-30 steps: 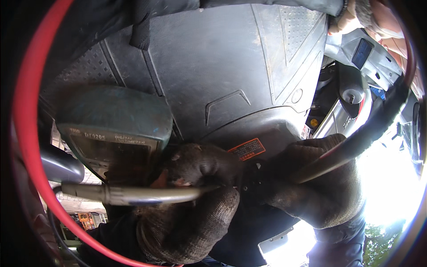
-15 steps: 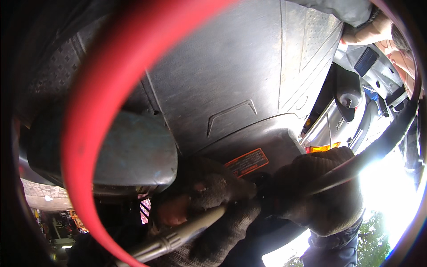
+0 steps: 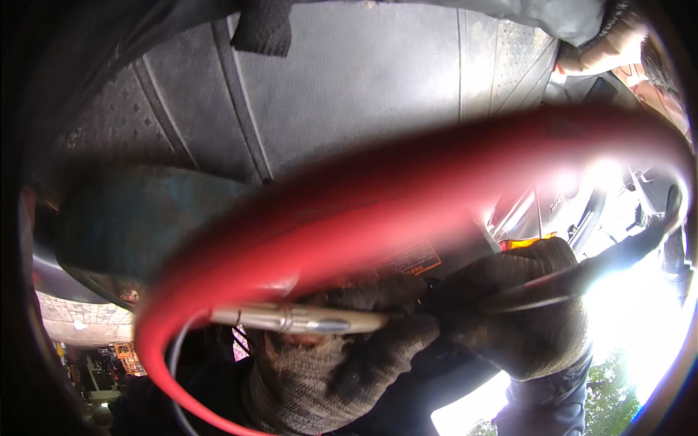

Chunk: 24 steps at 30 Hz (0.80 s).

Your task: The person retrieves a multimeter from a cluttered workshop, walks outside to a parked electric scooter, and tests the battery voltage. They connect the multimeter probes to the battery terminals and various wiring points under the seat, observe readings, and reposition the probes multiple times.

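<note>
Metal nozzle lying crosswise under the grey panel, gripped in my left hand.

The metal nozzle (image 3: 302, 318) lies almost level, its long axis running left to right, with the tip toward my right hand (image 3: 527, 309) and the tail joining the red hose (image 3: 407, 196), which loops up and over it, blurred and close to the lens. My left hand (image 3: 342, 356), in a dirty knit glove, is clamped round the nozzle's tip end from below, so it is the nearer hand. My right hand, gloved too, sits just right of the nozzle's tip, closed round a thin dark rod (image 3: 582, 280) that slants up to the right. The two hands touch or nearly so; I cannot tell which. Above the nozzle spreads the grey ribbed panel (image 3: 363, 80), carrying an orange label (image 3: 413, 259) just above the nozzle's tip.
</note>
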Each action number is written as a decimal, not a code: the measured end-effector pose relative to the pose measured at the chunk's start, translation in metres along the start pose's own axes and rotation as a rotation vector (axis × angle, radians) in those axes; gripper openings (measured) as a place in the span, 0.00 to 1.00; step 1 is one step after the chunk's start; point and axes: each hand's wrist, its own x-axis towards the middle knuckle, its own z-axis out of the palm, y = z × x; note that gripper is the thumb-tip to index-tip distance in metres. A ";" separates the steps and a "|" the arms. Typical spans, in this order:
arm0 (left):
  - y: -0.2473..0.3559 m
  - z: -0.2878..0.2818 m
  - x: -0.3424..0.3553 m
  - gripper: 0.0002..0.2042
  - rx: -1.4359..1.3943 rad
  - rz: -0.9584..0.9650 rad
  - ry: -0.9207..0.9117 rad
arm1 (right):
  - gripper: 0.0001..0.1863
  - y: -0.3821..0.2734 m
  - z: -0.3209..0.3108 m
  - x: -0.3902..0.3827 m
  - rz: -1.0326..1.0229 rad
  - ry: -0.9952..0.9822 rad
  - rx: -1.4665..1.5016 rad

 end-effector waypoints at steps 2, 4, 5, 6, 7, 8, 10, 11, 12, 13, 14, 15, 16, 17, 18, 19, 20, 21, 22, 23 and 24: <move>-0.002 0.000 0.000 0.04 0.010 0.012 0.004 | 0.14 0.004 0.017 0.000 -0.106 0.235 0.086; -0.003 0.001 -0.001 0.04 0.009 0.011 0.004 | 0.14 0.008 0.024 -0.001 -0.145 0.331 0.170; -0.004 0.001 -0.001 0.04 0.017 0.021 0.005 | 0.14 0.009 0.026 -0.001 -0.147 0.345 0.215; -0.005 0.001 -0.001 0.04 0.017 0.025 0.003 | 0.14 0.010 0.026 -0.001 -0.161 0.355 0.223; -0.006 0.002 -0.001 0.04 0.019 0.030 0.005 | 0.14 0.011 0.028 0.000 -0.176 0.364 0.231; -0.006 0.002 -0.002 0.04 0.022 0.036 0.004 | 0.14 0.012 0.028 0.001 -0.201 0.371 0.203; -0.008 0.004 -0.003 0.04 0.016 0.033 -0.002 | 0.14 0.011 0.027 0.003 -0.240 0.373 0.149; -0.008 0.003 -0.003 0.04 0.022 0.047 0.000 | 0.13 0.011 0.027 0.004 -0.253 0.369 0.124; -0.009 0.003 -0.004 0.04 0.023 0.051 -0.002 | 0.13 0.010 0.026 0.005 -0.253 0.356 0.101; -0.010 0.002 -0.004 0.04 0.022 0.055 -0.003 | 0.13 0.008 0.025 0.005 -0.252 0.343 0.078; -0.011 0.002 -0.004 0.05 0.024 0.060 -0.003 | 0.13 0.007 0.024 0.005 -0.251 0.329 0.055; -0.012 0.002 -0.004 0.05 0.025 0.067 -0.001 | 0.13 0.005 0.023 0.006 -0.251 0.316 0.031; -0.012 0.001 -0.004 0.05 0.023 0.066 -0.003 | 0.12 0.002 0.024 0.006 -0.242 0.320 0.036; -0.013 0.002 -0.004 0.05 0.025 0.072 -0.005 | 0.12 0.000 0.024 0.005 -0.234 0.323 0.041; -0.014 0.002 -0.003 0.05 0.029 0.079 -0.003 | 0.12 -0.003 0.026 0.004 -0.216 0.344 0.074; -0.015 0.002 -0.003 0.05 0.035 0.091 -0.001 | 0.12 -0.005 0.026 0.004 -0.199 0.342 0.079; -0.015 0.002 -0.003 0.05 0.043 0.107 0.001 | 0.12 -0.007 0.027 0.004 -0.182 0.341 0.085; -0.016 0.003 -0.002 0.05 0.055 0.135 0.010 | 0.12 -0.009 0.024 0.004 -0.167 0.317 0.062; -0.016 0.002 -0.002 0.05 0.056 0.133 0.012 | 0.12 -0.009 0.022 0.005 -0.151 0.293 0.040; -0.016 0.003 -0.002 0.05 0.071 0.146 0.017 | 0.12 -0.009 0.019 0.005 -0.135 0.269 0.018; -0.016 0.003 -0.003 0.06 0.043 0.120 0.002 | 0.12 -0.009 0.015 0.005 -0.120 0.245 -0.004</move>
